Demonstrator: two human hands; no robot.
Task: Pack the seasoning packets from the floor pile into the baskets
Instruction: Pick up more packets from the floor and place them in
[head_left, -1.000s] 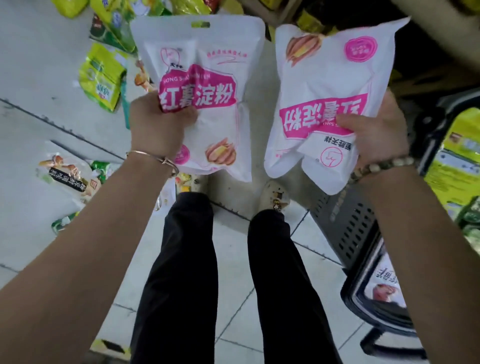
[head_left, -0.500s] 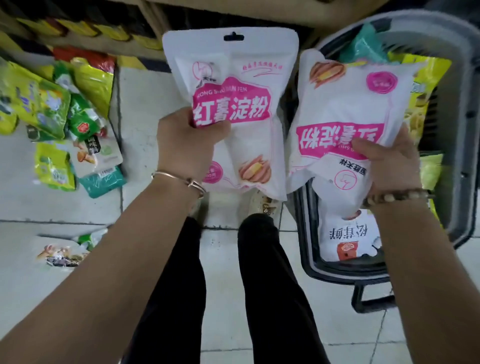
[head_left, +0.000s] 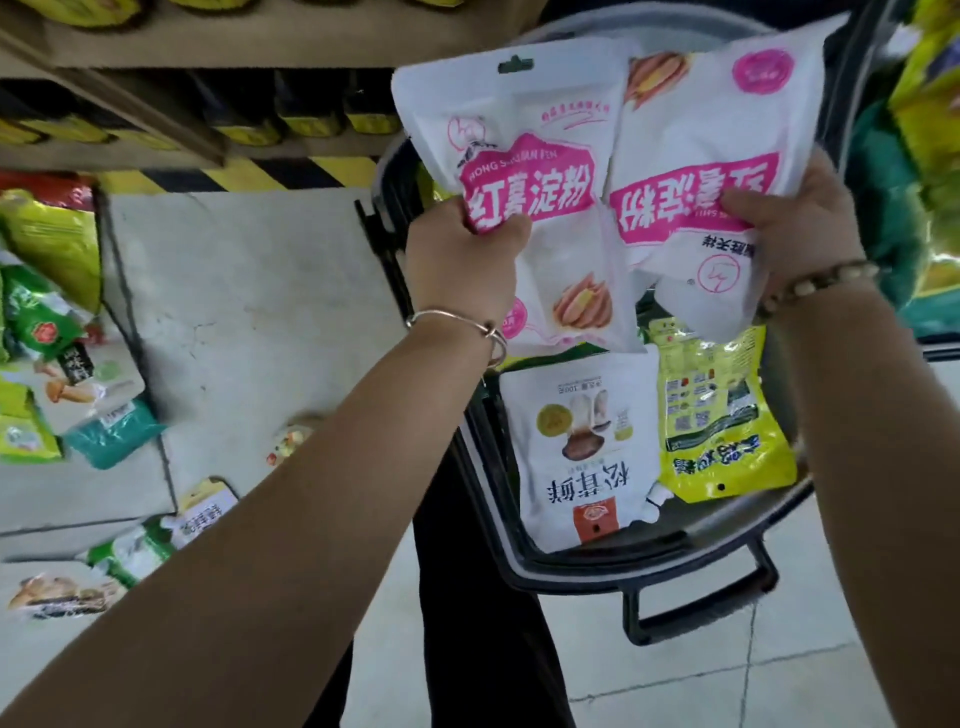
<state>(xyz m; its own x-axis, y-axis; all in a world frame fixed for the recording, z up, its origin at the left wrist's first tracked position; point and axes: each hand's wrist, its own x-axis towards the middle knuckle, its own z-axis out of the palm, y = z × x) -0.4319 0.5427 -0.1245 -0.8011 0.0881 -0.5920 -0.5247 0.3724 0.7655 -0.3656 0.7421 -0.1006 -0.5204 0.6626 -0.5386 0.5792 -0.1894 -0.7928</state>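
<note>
Outstretched arms; fingers of left hand (head_left: 462, 265) around left packet (head_left: 519, 130), of right hand (head_left: 797, 234) around right packet (head_left: 717, 119).

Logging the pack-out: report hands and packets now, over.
Left hand grips upright pink-label packet; right hand grips inverted pink-label packet. Both over the black basket, not yet released. Mushroom packet and yellow packet lie inside; nothing blocking.
</note>
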